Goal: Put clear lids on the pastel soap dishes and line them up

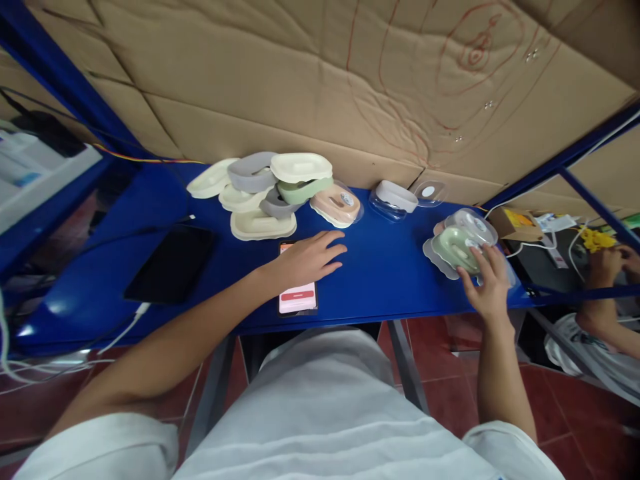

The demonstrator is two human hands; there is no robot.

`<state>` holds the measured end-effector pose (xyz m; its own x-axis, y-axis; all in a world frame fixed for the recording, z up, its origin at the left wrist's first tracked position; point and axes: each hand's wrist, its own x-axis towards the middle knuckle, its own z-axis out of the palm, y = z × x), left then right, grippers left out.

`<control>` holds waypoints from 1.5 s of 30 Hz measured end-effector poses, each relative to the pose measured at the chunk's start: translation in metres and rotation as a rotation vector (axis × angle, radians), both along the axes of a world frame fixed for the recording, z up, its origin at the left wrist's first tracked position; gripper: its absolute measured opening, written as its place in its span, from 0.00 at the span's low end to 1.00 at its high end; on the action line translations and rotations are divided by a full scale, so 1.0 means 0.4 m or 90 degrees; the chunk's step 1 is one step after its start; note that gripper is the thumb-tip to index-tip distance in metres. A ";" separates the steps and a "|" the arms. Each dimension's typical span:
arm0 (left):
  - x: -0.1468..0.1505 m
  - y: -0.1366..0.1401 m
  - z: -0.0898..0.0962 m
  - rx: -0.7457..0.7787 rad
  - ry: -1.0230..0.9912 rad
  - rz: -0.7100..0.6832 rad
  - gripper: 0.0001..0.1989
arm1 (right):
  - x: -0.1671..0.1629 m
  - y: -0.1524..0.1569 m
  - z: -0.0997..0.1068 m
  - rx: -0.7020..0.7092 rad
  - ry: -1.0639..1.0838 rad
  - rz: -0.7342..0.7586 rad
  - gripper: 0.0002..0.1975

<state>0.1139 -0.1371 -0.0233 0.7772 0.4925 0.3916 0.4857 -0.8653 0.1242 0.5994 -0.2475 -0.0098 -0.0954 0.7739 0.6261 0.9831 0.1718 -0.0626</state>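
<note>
My left hand [320, 257] hovers or rests over the upper part of a phone [298, 300], with its fingers apart and nothing in them. The phone lies on the blue table [360, 287] with a lit screen that shows a red bar. At the right, my right hand [489, 283] has thumb and fingers around the near edge of a green plastic dish [454, 245]. That dish sits on a small pile with a clear plastic cover [473, 225] and a grey scalloped piece [434, 259]. The right fingertips partly hide the pile.
Several cream, grey and green dishes [263, 225] are heaped at the back, beside a peach dish under a clear cover [336, 203]. A white dish [396, 195] stands near the cardboard wall [280, 100]. A black tablet [170, 263] lies left; another person's hand [605, 263] is far right.
</note>
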 end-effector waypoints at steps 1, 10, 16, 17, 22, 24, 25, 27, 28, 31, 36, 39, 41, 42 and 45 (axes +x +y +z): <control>0.000 0.003 -0.002 -0.003 -0.001 0.003 0.14 | 0.013 0.001 -0.008 -0.013 -0.002 -0.005 0.29; -0.005 0.013 -0.004 -0.009 0.008 0.007 0.12 | -0.177 0.103 0.039 -0.023 -0.017 0.059 0.29; -0.011 0.022 -0.007 0.002 0.001 0.027 0.11 | -0.353 0.389 0.038 -0.171 -0.079 0.042 0.29; -0.012 0.024 -0.007 0.003 0.001 0.031 0.11 | -0.364 0.429 0.031 -0.184 -0.074 0.013 0.29; -0.020 0.029 -0.001 0.021 0.014 0.048 0.11 | -0.372 0.485 0.004 -0.180 -0.011 -0.023 0.20; -0.021 0.030 0.002 0.034 0.020 0.058 0.11 | -0.375 0.452 0.012 -0.127 -0.010 0.008 0.20; -0.021 0.031 0.003 0.040 0.021 0.067 0.12 | -0.381 0.429 0.021 -0.114 -0.015 0.026 0.21; -0.020 0.032 0.005 0.045 0.024 0.094 0.12 | -0.402 0.380 0.042 -0.152 -0.051 0.081 0.20; -0.019 0.033 0.007 0.044 0.025 0.110 0.12 | -0.416 0.357 0.052 -0.204 -0.077 0.117 0.18; -0.018 0.034 0.017 0.031 0.010 0.167 0.13 | -0.456 0.306 0.067 -0.383 -0.132 0.211 0.11; -0.046 0.061 0.048 0.046 -0.116 0.288 0.23 | -0.447 0.310 0.046 -0.471 -0.095 0.243 0.11; -0.079 0.111 0.049 0.080 -0.176 0.341 0.29 | -0.406 0.335 0.032 -0.474 -0.081 0.262 0.15; -0.100 0.151 0.040 0.092 -0.180 0.364 0.29 | -0.387 0.346 0.027 -0.484 -0.084 0.258 0.17; -0.108 0.169 0.035 0.090 -0.169 0.371 0.27 | -0.383 0.349 0.026 -0.488 -0.085 0.254 0.17; -0.124 0.202 0.029 0.078 -0.126 0.390 0.20 | -0.387 0.352 0.025 -0.489 -0.081 0.262 0.17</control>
<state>0.0641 -0.0565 -0.0117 0.2778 0.7653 0.5807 0.8729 -0.4534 0.1800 0.4446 -0.1069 0.0003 -0.4937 0.8652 -0.0875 0.8595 0.4701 -0.2008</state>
